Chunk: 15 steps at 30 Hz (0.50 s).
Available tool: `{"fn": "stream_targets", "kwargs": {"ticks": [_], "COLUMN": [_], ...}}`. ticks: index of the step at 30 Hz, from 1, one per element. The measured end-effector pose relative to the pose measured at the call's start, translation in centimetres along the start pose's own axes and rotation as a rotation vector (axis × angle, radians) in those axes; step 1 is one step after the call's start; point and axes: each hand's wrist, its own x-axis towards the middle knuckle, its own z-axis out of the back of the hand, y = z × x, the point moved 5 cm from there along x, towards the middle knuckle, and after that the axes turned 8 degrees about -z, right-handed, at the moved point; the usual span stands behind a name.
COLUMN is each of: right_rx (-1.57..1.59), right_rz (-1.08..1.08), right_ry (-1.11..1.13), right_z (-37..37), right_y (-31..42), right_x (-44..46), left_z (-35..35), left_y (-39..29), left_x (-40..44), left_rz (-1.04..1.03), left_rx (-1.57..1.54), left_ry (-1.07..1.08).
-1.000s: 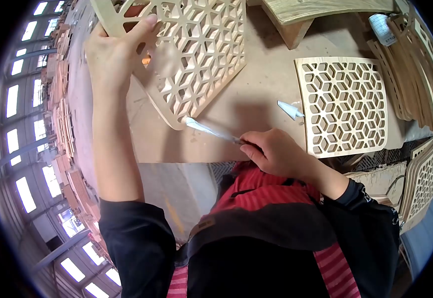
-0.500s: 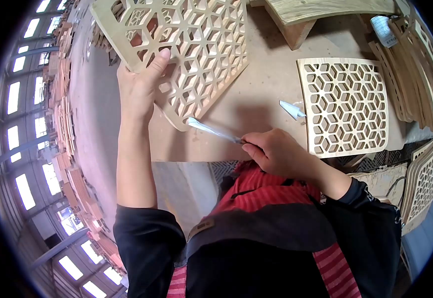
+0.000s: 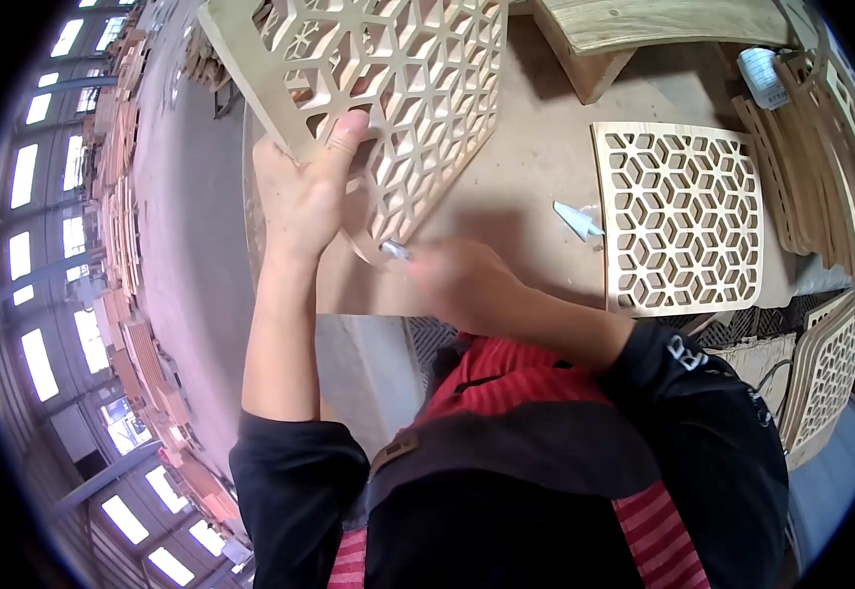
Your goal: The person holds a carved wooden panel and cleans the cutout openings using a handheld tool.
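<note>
My left hand (image 3: 312,191) grips a pale wooden lattice panel (image 3: 437,108) at its left edge, thumb on the face, fingers hidden behind. The panel stands tilted, its lower corner near the table. My right hand (image 3: 467,280), smeared by motion, is closed on a narrow pale bluish strip (image 3: 395,250), whose kind I cannot make out. The strip's tip is at the panel's lower edge, and most of it is hidden by the hand. To the right, a pointed piece of the same pale colour (image 3: 577,221) lies on the table, beside a second lattice panel (image 3: 685,218) lying flat.
The brown worktable (image 3: 516,177) has its front edge close to my body. A curved wooden board on legs (image 3: 663,25) stands at the back. Curved wooden pieces (image 3: 791,157) are stacked at the right, with a white cup-like object (image 3: 763,79) by them. More lattice panels (image 3: 830,378) stand at lower right.
My right hand has moved left and up, closer to the panel's lower corner, and less of the strip shows. The left hand and its panel have shifted slightly right in view.
</note>
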Motion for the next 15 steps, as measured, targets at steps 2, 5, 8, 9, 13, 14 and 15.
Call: {"fn": "stream_targets", "kwargs": {"ticks": [2, 5, 8, 9, 13, 14, 15], "right_rx": [0.118, 0.029, -0.147, -0.129, 0.142, 0.260, 0.293], "right_rz": [-0.018, -0.043, 0.053, 0.044, -0.046, -0.076, -0.089], "right_ry": [0.055, 0.017, -0.167, -0.163, -0.012, 0.052, 0.056], "right_z": [1.2, 2.0, -0.8, -0.9, 0.1, 0.8, 1.2], "right_y": [-0.5, -0.5, -2.3, -2.2, -3.0, -3.1, -3.1], "right_x": [-2.3, -3.3, -0.6, 0.0, 0.3, 0.1, -0.2], "left_z": [0.2, 0.2, -0.7, -1.0, -0.2, 0.2, -0.2], "left_y": [0.2, 1.2, 1.5, 1.0, 2.1, 3.1, 2.7], "left_x": [-0.4, -0.7, -1.3, -1.3, -0.8, -0.6, -0.5], "left_rz": [0.025, 0.026, -0.086, -0.130, -0.066, 0.000, 0.022], "left_rx": [-0.013, -0.025, 0.008, 0.066, 0.053, -0.011, -0.111], "left_ry": [-0.029, -0.071, -0.112, -0.097, -0.098, -0.121, -0.175]}}
